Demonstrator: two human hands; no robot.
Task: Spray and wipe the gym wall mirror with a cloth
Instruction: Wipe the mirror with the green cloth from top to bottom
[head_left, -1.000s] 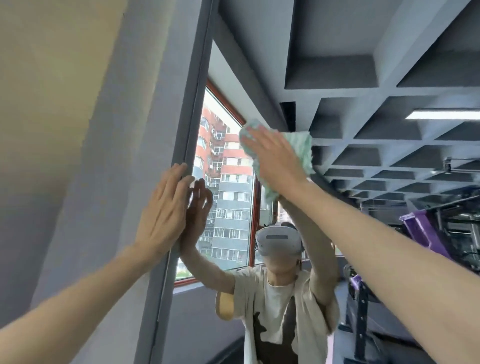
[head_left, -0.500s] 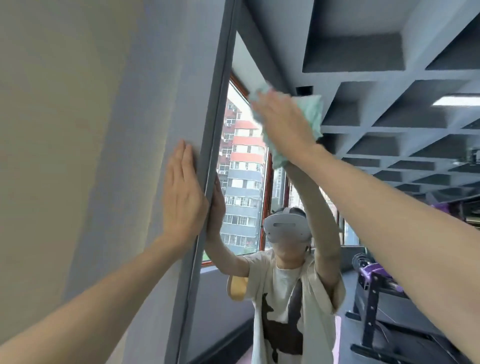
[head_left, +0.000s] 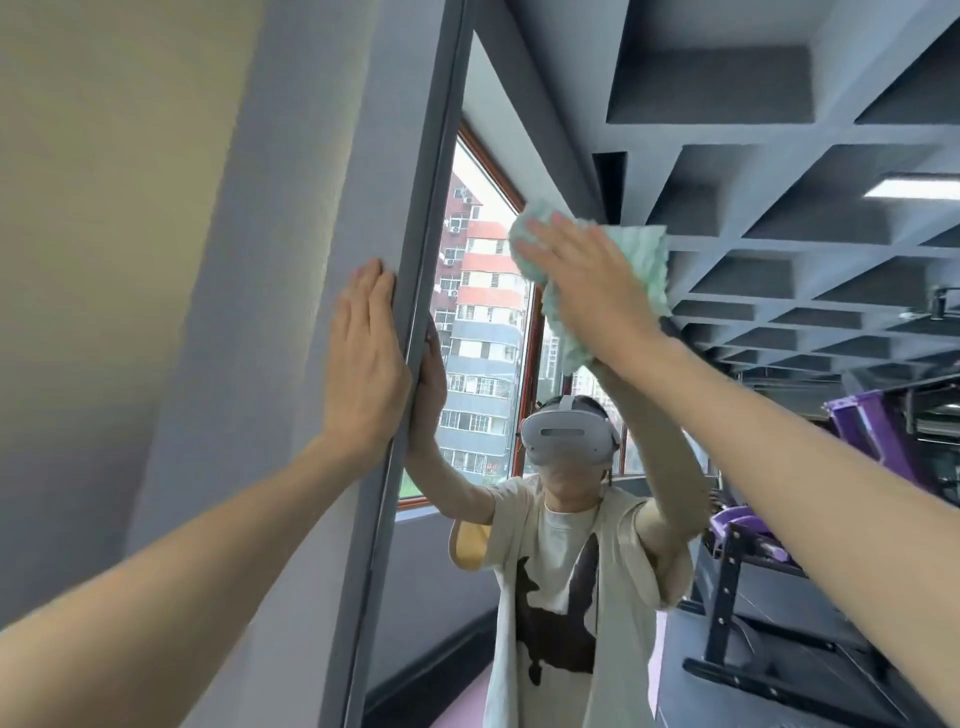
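Mirror glass (head_left: 727, 156) beneath green cloth (head_left: 644, 260) and flat right hand (head_left: 589, 291)

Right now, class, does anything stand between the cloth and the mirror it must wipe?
Nothing visible does. The right hand presses the cloth flat on the mirror; the left hand rests on the wall beside its frame.

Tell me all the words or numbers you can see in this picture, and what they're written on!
None can be read.
The shirt reflected in the mirror has only a dark shape on it, no letters.
The headset shows no readable mark.
The reflected buildings are too small to show any signs.
The cloth is plain.
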